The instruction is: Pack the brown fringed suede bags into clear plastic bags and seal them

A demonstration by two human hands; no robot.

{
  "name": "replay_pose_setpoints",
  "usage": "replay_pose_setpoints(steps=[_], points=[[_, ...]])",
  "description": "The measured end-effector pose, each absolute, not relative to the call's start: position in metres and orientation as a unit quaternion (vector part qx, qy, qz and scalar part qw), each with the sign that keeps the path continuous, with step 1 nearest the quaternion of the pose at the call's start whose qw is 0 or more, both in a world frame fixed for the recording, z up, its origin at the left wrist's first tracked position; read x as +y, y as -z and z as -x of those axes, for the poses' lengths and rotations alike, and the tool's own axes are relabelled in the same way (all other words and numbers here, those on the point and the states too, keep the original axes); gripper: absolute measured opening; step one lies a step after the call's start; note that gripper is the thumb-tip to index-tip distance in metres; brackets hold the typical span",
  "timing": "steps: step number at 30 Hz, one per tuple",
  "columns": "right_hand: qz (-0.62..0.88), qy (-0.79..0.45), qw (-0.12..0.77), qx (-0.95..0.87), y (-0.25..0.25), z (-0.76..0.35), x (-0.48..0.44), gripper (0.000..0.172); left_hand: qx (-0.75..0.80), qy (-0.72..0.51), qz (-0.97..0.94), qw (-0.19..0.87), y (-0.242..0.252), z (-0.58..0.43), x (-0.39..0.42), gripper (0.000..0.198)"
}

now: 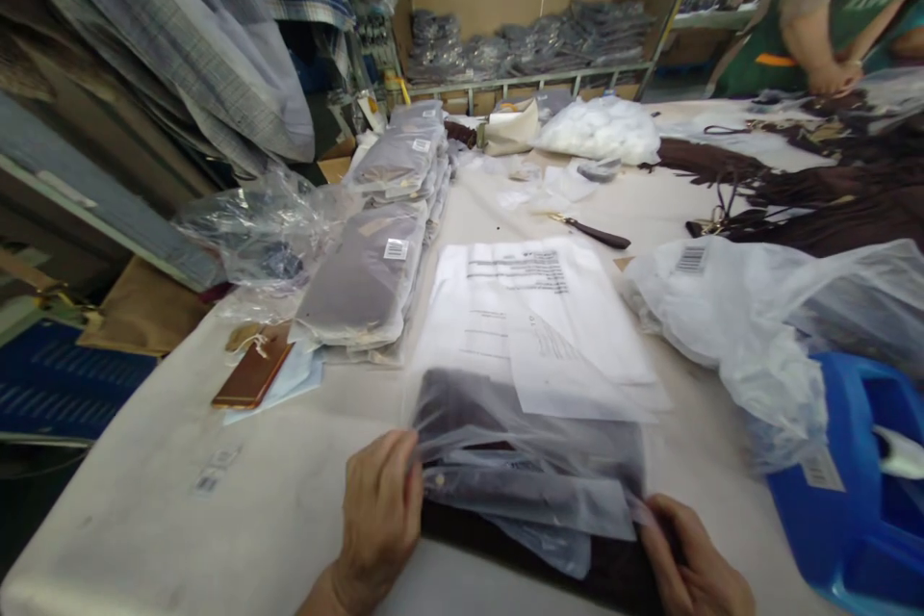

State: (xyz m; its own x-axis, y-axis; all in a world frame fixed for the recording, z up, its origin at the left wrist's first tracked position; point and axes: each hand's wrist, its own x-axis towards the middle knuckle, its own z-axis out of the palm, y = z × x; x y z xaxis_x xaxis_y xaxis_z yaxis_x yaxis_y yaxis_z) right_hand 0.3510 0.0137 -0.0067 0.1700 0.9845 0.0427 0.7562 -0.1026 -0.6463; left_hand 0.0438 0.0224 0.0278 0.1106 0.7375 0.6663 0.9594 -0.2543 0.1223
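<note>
A dark brown folded item (534, 558) lies near the table's front edge, partly inside a clear plastic bag (526, 496). At the left edge of the bag, my left hand (382, 510) is closed, its fingers pinching the plastic. My right hand (685, 553) grips the bag's right corner between thumb and fingers. The bag's upper part covers the lower edge of a stack of white printed bags (534, 308) just beyond. Pale blue slips show through the plastic over the dark item.
Bagged garments (368, 269) are stacked left of centre, beside brown tags (256, 371). A blue container (859, 500) and crumpled plastic (729, 318) sit at right. Beyond lie a dark strap (596, 233) and brown pieces (830, 202). A person in green (823, 29) stands at back right.
</note>
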Motion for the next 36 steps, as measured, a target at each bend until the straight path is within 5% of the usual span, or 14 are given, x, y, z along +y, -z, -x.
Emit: replay_pose_setpoints(steps=[7,11,22,36], points=[[0.628,-0.074,0.238,-0.738,0.004,-0.366,0.023,0.032,-0.310,0.236,0.914,0.115,-0.038,-0.086,0.025,0.036],[0.609,0.036,0.235,-0.757,-0.005,-0.355,0.033,0.035,-0.312,0.260,0.905,0.126,-0.042,-0.100,0.042,0.035],[0.553,0.045,0.344,-0.758,-0.024,-0.332,0.066,0.023,-0.346,0.353,0.854,0.161,-0.035,-0.122,0.072,0.025],[0.379,0.109,0.328,-0.859,-0.046,-0.317,0.099,0.031,-0.398,0.205,0.886,0.123,-0.016,-0.114,0.056,0.045]])
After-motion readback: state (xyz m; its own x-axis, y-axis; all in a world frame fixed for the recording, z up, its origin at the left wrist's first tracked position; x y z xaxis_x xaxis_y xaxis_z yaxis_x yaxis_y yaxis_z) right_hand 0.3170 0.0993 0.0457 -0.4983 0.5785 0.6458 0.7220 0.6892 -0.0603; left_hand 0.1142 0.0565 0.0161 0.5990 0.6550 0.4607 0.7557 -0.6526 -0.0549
